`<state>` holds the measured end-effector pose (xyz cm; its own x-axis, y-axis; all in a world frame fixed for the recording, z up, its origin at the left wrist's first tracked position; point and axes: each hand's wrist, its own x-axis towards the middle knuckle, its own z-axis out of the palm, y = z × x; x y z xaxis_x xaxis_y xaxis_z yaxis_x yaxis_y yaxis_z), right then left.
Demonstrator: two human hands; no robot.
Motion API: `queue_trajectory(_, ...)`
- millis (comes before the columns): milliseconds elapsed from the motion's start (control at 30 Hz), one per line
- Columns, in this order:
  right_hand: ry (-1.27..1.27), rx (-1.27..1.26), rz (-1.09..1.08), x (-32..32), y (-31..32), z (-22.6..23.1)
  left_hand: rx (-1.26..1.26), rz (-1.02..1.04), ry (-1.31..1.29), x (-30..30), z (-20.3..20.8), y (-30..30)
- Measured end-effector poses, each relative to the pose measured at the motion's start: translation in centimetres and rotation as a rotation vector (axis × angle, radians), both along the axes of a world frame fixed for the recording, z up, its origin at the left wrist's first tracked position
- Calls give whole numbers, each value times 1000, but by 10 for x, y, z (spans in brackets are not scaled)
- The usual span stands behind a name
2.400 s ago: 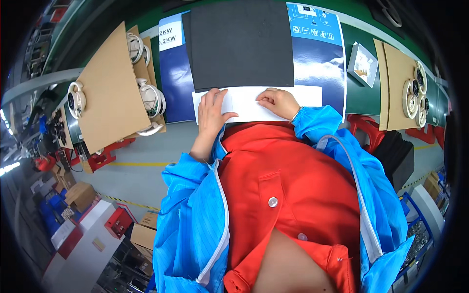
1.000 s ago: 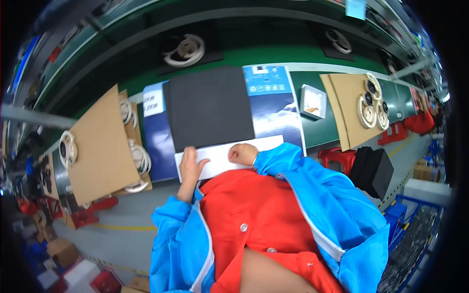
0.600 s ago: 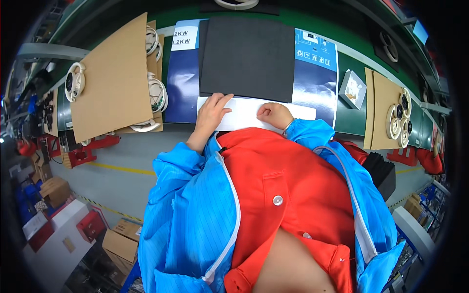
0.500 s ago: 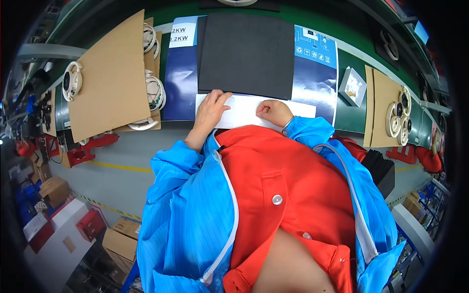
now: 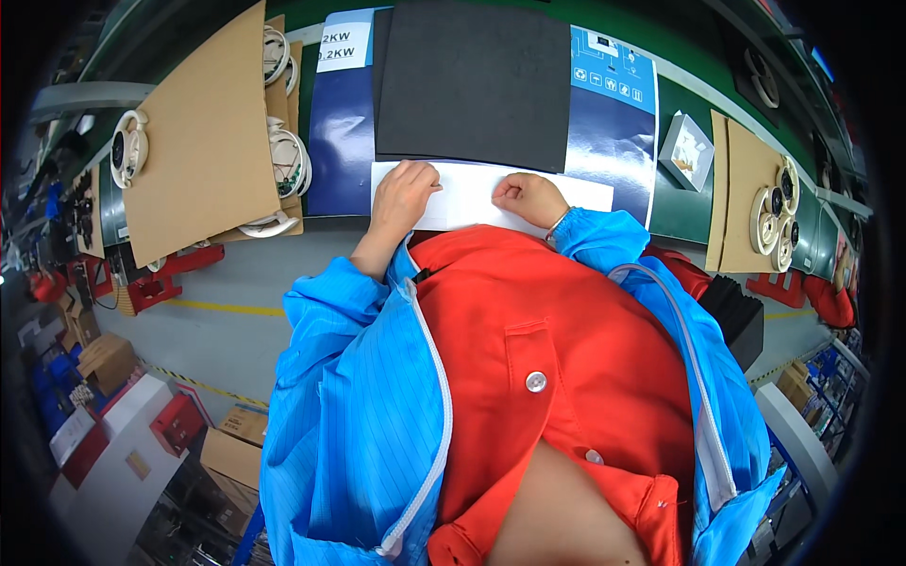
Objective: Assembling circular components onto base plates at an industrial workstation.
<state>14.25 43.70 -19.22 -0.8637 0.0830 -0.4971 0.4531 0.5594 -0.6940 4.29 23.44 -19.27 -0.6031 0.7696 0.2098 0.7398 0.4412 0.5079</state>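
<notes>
A white sheet [image 5: 462,200] lies before me along the near edge of a black foam-like sheet [image 5: 472,85]. On the left end of the white sheet rests my left hand [image 5: 404,196], its fingers drawn together in a pinch close to the black sheet's edge. My right hand [image 5: 533,200] is over the sheet's right part, fingers curled and thumb pressed to the forefinger. Whatever either pinch may hold is too small or hidden to make out. Beneath both sheets is a glossy blue printed board [image 5: 342,174].
To the left, a large cardboard sheet [image 5: 203,141] carries round white parts [image 5: 128,149], with more at its side. A small open box [image 5: 686,153] sits right of the blue board. Farther right, another cardboard piece [image 5: 741,189] bears several white ring-shaped parts [image 5: 776,215]. The bench is green [image 5: 679,222].
My left hand's fingers, more spread before, have drawn together into a pinch. The right hand stays closed at nearly the same spot. The view has tilted a little, shifting the bench upward.
</notes>
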Motion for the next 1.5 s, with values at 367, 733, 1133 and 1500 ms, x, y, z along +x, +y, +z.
queue_trajectory(367, 482, -24, -250, -34, -23, 53, 391, 345, -1153, 17, 54, 34)
queue_trajectory(733, 631, 52, -215, -37, -22, 59, 434, 416, -1308, 17, 79, 40)
queue_trajectory(1133, 247, -677, -488, -44, -13, 65, 518, 447, -1286, 15, 90, 45)
queue_trajectory(1500, 162, -809, -526, -48, -10, 71, 542, 474, -1255, 15, 95, 48)
